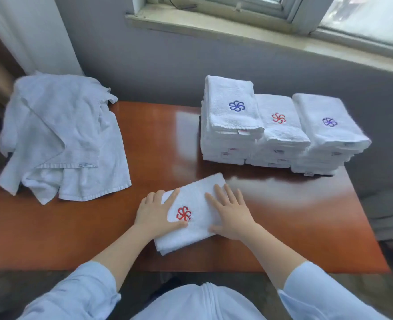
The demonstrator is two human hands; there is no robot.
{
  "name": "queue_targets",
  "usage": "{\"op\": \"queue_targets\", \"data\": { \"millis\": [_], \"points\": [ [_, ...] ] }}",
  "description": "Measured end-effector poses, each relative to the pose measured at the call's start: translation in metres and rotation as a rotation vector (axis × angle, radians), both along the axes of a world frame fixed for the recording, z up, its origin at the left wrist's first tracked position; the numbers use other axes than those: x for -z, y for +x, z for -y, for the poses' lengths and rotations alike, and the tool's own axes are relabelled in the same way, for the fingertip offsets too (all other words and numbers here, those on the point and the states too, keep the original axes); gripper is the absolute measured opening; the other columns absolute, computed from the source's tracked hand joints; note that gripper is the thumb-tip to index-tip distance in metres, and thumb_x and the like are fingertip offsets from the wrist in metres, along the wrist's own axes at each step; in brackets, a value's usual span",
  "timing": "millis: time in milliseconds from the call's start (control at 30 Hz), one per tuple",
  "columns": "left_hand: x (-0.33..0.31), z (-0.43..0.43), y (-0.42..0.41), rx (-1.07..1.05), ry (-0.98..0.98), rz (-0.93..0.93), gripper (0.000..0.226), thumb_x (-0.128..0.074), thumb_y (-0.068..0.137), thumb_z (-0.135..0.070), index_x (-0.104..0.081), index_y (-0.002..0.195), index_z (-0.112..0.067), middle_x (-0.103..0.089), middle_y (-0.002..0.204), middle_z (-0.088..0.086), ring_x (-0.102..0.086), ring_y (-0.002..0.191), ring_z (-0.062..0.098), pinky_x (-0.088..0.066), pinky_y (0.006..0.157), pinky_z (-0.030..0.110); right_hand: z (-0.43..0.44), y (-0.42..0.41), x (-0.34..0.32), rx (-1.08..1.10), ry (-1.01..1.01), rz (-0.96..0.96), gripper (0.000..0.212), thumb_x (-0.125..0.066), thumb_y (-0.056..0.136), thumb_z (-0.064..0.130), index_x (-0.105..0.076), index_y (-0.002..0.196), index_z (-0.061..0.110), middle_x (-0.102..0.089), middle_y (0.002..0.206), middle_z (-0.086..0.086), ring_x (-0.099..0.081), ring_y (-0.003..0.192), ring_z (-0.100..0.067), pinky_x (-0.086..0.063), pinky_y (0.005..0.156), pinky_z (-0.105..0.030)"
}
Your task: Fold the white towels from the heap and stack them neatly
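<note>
A folded white towel with a red pinwheel emblem lies near the front middle of the brown table. My left hand presses flat on its left side, fingers straight. My right hand lies flat on its right side, fingers spread. A heap of unfolded white towels sits at the table's left end. At the back right stand three stacks of folded towels: the left stack topped by a blue emblem, the middle stack by a red one, the right stack by a purple one.
A grey wall and a window sill run behind the table. A white curtain hangs at the back left. Bare tabletop lies between the heap and the stacks. The heap overhangs the table's left edge.
</note>
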State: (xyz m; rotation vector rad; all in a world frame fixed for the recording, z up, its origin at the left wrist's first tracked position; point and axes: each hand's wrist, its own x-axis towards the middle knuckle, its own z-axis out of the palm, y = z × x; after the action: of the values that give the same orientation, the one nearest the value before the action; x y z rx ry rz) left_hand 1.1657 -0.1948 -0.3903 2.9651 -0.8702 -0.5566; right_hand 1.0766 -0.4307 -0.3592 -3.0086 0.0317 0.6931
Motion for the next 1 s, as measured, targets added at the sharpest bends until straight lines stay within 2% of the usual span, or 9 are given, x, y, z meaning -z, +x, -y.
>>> {"op": "queue_targets", "data": {
  "millis": [133,233,333,433,500,633,767,900,1000],
  "points": [
    [-0.004,0.012,-0.035,-0.217,0.02,-0.088,0.096,-0.03,0.075,-0.091,0.002,0.154,-0.046,-0.035,0.144,0.0,-0.04,0.122,0.023,-0.038,0.1,0.037,0.005,-0.024,-0.007,0.204,0.084,0.011,0.089,-0.053,0.091,0.048,0.006,0.156,0.034,0.018,0.164,-0.004,0.014,0.151,-0.032,-0.001,0.122,-0.051],
    [-0.01,0.015,-0.057,-0.338,-0.071,-0.285,0.086,-0.04,0.085,-0.077,0.0,0.153,-0.043,-0.035,0.141,0.002,-0.049,0.118,0.023,-0.043,0.096,0.037,0.003,-0.045,-0.011,0.543,0.469,0.02,0.098,-0.062,0.091,0.04,0.009,0.157,0.024,0.015,0.164,-0.002,-0.011,0.15,-0.027,-0.032,0.111,-0.039],
    [-0.015,0.015,-0.083,-0.405,-0.282,-0.54,0.081,-0.047,0.093,-0.058,0.006,0.152,-0.046,-0.029,0.133,-0.002,-0.055,0.099,0.013,-0.048,0.086,0.028,-0.004,-0.065,-0.011,0.776,0.886,0.087,0.082,-0.07,0.088,0.021,-0.016,0.15,0.02,-0.027,0.155,-0.003,-0.033,0.141,-0.025,-0.036,0.113,-0.045],
    [-0.02,0.019,-0.114,-0.452,-0.448,-0.675,0.081,-0.049,0.097,-0.046,0.012,0.149,-0.054,-0.027,0.139,-0.004,-0.05,0.108,0.01,-0.046,0.094,0.025,-0.005,-0.087,-0.01,0.877,1.09,0.075,0.062,-0.068,0.088,0.011,-0.029,0.132,0.034,-0.048,0.133,0.004,-0.052,0.115,-0.009,-0.046,0.098,-0.037],
    [-0.022,0.022,-0.133,-0.477,-0.527,-0.713,0.083,-0.051,0.098,-0.039,0.013,0.149,-0.054,-0.027,0.142,-0.002,-0.047,0.117,0.013,-0.042,0.105,0.032,-0.001,-0.103,-0.006,0.864,1.152,0.057,0.063,-0.063,0.091,0.009,-0.028,0.132,0.041,-0.048,0.13,0.013,-0.052,0.111,-0.002,-0.044,0.095,-0.031],
    [-0.032,0.023,-0.156,-0.507,-0.613,-0.791,0.09,-0.054,0.096,-0.028,0.015,0.145,-0.059,-0.025,0.148,-0.002,-0.043,0.127,0.021,-0.036,0.114,0.045,0.013,-0.128,-0.002,0.859,1.201,-0.04,0.08,-0.056,0.099,0.017,-0.003,0.156,0.035,-0.027,0.151,0.02,-0.04,0.137,-0.014,-0.037,0.113,-0.041],
    [-0.043,0.02,-0.169,-0.524,-0.731,-0.918,0.093,-0.052,0.09,-0.016,0.007,0.142,-0.067,-0.037,0.15,-0.014,-0.048,0.126,0.007,-0.057,0.089,0.033,0.027,-0.145,-0.003,0.9,1.292,-0.118,0.082,-0.057,0.099,0.022,-0.001,0.153,0.049,-0.048,0.142,0.014,-0.064,0.112,-0.012,-0.057,0.086,-0.032],
    [-0.049,0.021,-0.181,-0.529,-0.696,-1.005,0.095,-0.052,0.083,-0.013,0.001,0.149,-0.057,-0.046,0.143,-0.014,-0.06,0.115,0.012,-0.06,0.078,0.034,0.034,-0.16,-0.01,0.835,1.285,-0.166,0.085,-0.059,0.09,0.021,-0.009,0.152,0.052,-0.043,0.147,0.018,-0.062,0.117,-0.012,-0.054,0.095,-0.035],
    [-0.056,0.03,-0.188,-0.517,-0.68,-1.024,0.092,-0.051,0.083,-0.01,-0.005,0.153,-0.049,-0.04,0.145,-0.014,-0.06,0.114,0.013,-0.059,0.076,0.033,0.038,-0.171,-0.023,0.803,1.276,-0.159,0.094,-0.059,0.074,0.025,-0.013,0.151,0.051,-0.039,0.14,0.03,-0.057,0.115,-0.002,-0.052,0.083,-0.021]
  ]
}}
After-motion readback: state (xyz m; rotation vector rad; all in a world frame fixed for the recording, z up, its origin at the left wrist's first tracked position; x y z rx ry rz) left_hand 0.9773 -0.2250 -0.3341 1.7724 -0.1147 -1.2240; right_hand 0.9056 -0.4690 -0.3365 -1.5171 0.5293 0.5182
